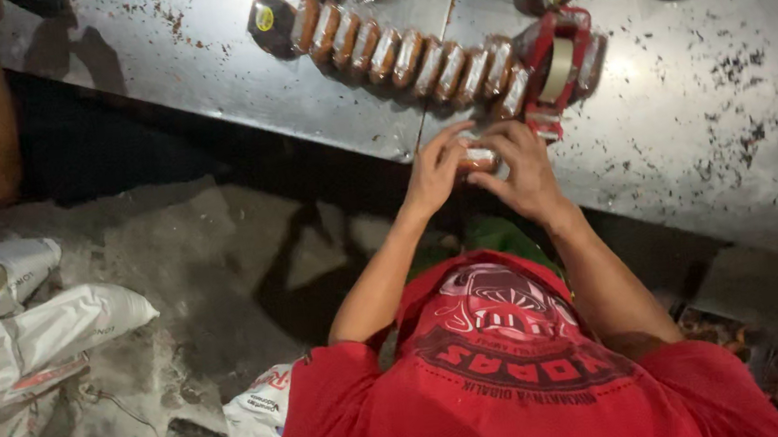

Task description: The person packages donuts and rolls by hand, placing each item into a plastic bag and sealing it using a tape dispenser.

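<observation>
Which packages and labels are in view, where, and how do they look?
Row of wrapped cakes: clear film, brown, lined up on the metal table.
Wrapped cake: small, held between left hand and right hand.
Round sticker: yellow, at the row's left end.
Tape dispenser: red, at the row's right end.
Sacks: white, crumpled, on the floor at left.

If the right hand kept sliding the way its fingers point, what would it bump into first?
Probably the red tape dispenser. The right hand shares a small wrapped cake with the left hand, fingers aimed up the metal table; depth is hard to judge.
</observation>
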